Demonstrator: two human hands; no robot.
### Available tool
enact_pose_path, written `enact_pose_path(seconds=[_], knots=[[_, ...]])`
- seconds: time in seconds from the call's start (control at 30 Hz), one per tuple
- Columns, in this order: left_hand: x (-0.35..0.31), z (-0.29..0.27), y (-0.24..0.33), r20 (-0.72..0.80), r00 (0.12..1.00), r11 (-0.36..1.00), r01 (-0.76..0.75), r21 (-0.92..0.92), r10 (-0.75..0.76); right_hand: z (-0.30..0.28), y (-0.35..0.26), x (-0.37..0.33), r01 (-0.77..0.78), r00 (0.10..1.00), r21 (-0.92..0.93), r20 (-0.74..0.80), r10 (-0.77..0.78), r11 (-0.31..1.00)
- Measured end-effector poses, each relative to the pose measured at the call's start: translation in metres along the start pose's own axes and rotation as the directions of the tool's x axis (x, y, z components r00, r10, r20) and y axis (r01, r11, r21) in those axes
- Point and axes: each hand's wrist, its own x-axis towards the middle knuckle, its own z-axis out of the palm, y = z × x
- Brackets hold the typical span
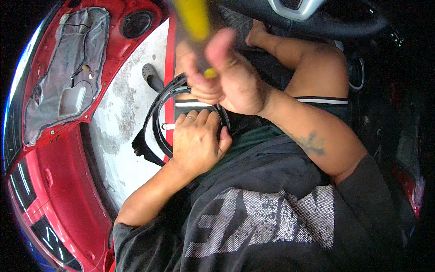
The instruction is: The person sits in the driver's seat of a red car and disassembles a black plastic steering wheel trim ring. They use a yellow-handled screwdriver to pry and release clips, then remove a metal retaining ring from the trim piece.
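Observation:
A black plastic ring [158, 119] with a broad flared side piece lies across my lap. My left hand [198, 139], fingers curled down and thumb along the ring's inner right side, holds it against my thigh; what its fingertips touch is hidden. A small pale piece with a round end [165, 127] sticks out beside that hand. Above the ring, my right hand [231, 81] is closed around a yellow-and-black hand tool [192, 20]. The tool is raised toward the top edge and smeared by motion, so its exact kind does not show.
At left stands an open red car door [97, 86] with its lining exposed and a round speaker [137, 24]. Beyond the red sill is a worn pale floor [122, 86] with a dark clog [152, 78]. A steering wheel [331, 28] spans the upper right, above my bare legs.

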Motion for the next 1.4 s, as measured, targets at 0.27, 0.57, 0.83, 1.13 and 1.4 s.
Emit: enact_pose_path(seconds=[0.27, 0.57, 0.83, 1.13, 1.4], knots=[[0.002, 0.001, 0.004, 0.058, 0.998, 1.0, 0.016, 0.02, -0.017, -0.004, 0.005, 0.004, -0.043, 0.994, -0.048, 0.099, 0.047, 0.998], [0.013, -0.005, -0.003, 0.078, 0.996, 0.965, -0.023, -0.262, 0.045, -0.008, 0.001, -0.007, 0.087, 0.996, -0.252, 0.015, -0.086, 0.964], [0.019, -0.018, 0.006, 0.249, 0.954, 0.919, 0.239, -0.312, -0.164, -0.002, -0.025, -0.01, 0.091, 0.996, -0.476, 0.032, -0.086, 0.875], [0.029, -0.006, 0.006, 0.219, 0.888, 0.849, 0.453, -0.272, -0.404, -0.015, -0.007, -0.005, 0.09, 0.994, -0.415, -0.019, -0.107, 0.905], [0.034, -0.007, 0.01, 0.195, 0.855, 0.829, 0.516, -0.216, -0.481, -0.018, -0.002, 0.012, 0.109, 0.994, -0.345, 0.017, -0.11, 0.932]])
